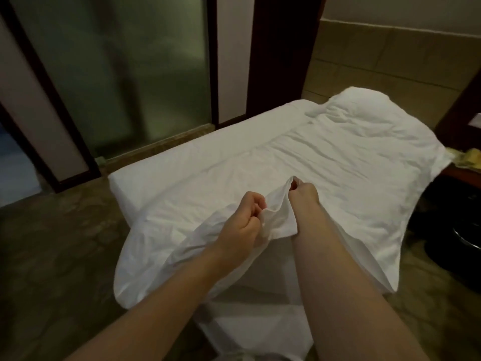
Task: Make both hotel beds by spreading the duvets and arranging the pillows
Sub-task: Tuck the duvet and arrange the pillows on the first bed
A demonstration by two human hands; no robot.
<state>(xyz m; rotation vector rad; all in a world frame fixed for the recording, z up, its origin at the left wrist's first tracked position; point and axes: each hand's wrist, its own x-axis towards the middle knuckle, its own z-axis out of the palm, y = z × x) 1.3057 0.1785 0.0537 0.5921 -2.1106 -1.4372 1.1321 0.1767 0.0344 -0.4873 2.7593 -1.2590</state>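
My left hand (244, 217) and right hand (303, 194), both fisted, pinch the duvet (338, 157) hem at 6 o'clock. The duvet lies skewed toward 3 o'clock on the bed (145, 178). I would spread my grips apart, then pull toward 9 o'clock to square it.

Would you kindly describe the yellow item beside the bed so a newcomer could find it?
Start at the white bed and follow its right side towards the head. Past the overhanging duvet stands a dark wooden bedside table; the crumpled yellow item lies on it, the only yellow thing among white linen.
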